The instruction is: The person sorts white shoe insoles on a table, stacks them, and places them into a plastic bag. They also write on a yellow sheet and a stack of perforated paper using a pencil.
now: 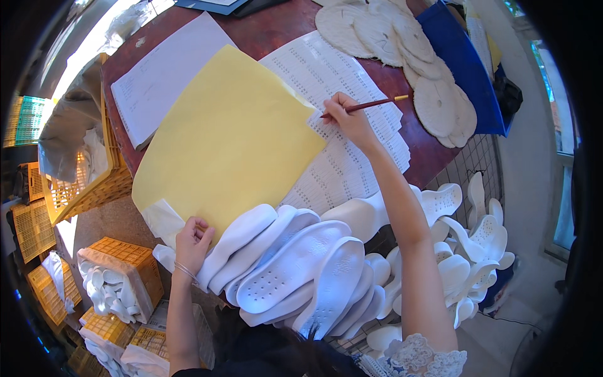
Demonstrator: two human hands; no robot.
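My right hand point(350, 118) holds a red pencil point(370, 104) with its tip on a stack of white printed sheets point(342, 163) on the dark red table point(276, 31). A large yellow paper sheet point(229, 135) lies tilted over the left part of those sheets. My left hand point(191, 244) rests at the yellow sheet's near edge, pinching it with fingers curled, a thin bracelet at the wrist. A fanned pile of white perforated insoles point(295, 267) lies just right of my left hand, between my forearms.
Beige round sole pieces point(402, 44) lie at the far right by a blue bin point(465, 63). More white insoles point(471, 251) sit on a wire rack at right. Yellow crates point(94, 182) stand at left, one holding white insoles point(116, 283). A white sheet point(160, 75) lies far left.
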